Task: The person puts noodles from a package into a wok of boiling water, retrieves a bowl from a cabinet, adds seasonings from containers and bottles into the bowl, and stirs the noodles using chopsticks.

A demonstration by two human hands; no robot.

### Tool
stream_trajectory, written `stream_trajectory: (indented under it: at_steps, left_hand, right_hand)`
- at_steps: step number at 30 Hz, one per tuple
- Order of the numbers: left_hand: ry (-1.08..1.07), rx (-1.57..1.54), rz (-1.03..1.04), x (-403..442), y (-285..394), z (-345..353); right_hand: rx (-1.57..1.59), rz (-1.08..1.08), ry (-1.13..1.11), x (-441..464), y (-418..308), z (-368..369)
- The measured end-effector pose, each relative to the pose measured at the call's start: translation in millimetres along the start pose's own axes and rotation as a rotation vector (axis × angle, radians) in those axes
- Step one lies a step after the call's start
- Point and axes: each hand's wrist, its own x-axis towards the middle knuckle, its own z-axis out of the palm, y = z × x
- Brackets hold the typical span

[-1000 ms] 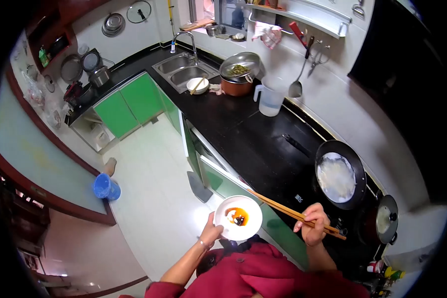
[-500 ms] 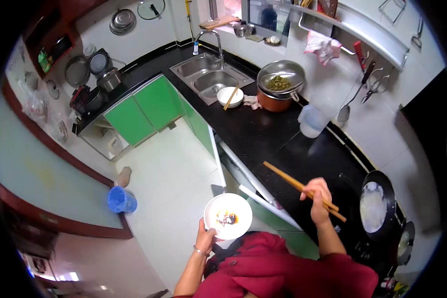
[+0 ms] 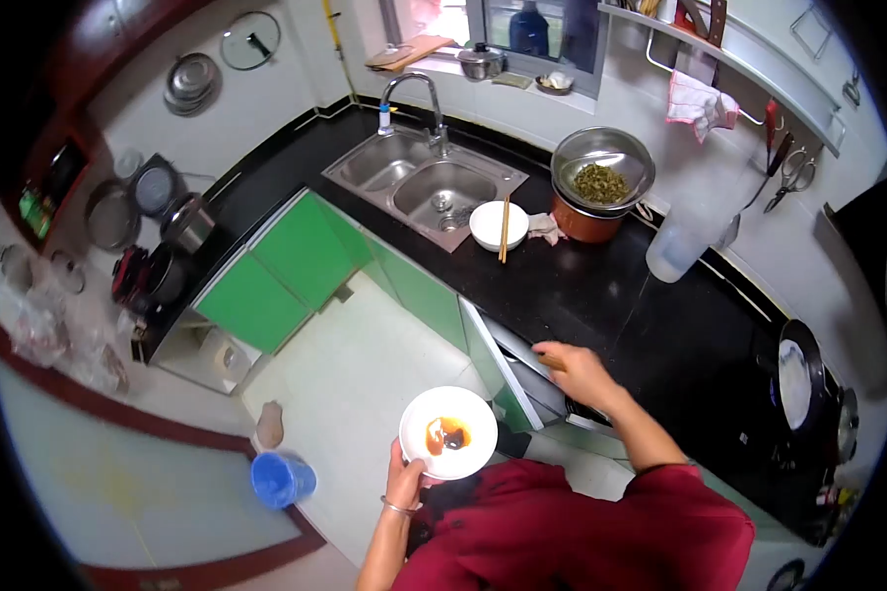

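Observation:
My left hand grips the near rim of a white bowl, thumb on top. A small pool of dark brown sauce with some white in it lies at the bowl's bottom. My right hand is closed round wooden chopsticks; only a short brown piece shows past the fingers, the rest hidden. That hand hovers at the counter's front edge, over an open cabinet front. Whether it touches the cabinet, I cannot tell.
On the black counter stand a white bowl with chopsticks across it, a metal strainer of green food over an orange pot, a plastic jug and a frying pan. A blue bin is on the floor.
My right hand has moved left, away from the frying pan, to the counter's front edge, with the chopsticks now mostly hidden. The camera view has shifted. My left hand still holds the bowl.

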Motion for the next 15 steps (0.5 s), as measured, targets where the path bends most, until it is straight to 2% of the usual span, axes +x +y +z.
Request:
stream_trajectory:
  at_steps: [5,6,8,9,12,14,15]
  left_hand:
    - [-0.257,0.199,-0.111,70.6,70.2,-9.8]
    - [-0.302,0.246,-0.123,83.3,82.1,-4.6]
    - [-0.421,0.286,-0.174,112.0,99.2,5.0]
    - [-0.453,0.296,-0.185,125.3,104.7,10.6]
    - [-0.582,0.363,-0.231,169.7,118.9,34.9]
    - [-0.679,0.435,-0.274,198.2,123.2,52.1]
    - [-0.728,0.478,-0.264,215.7,123.5,60.5]
  right_hand:
    - [0.252,0.271,-0.372,20.9,2.2,65.0]
    - [0.255,0.297,-0.343,25.4,-6.8,62.6]
    - [0.451,0.586,-0.390,32.0,-22.9,54.1]
    - [0.649,0.577,-0.257,33.7,-27.1,55.8]
    - [0.774,0.692,-0.237,42.0,3.1,63.2]
    - [0.852,0.730,-0.097,53.6,-3.5,52.0]
    - [0.787,0.737,-0.030,61.0,-4.3,48.7]
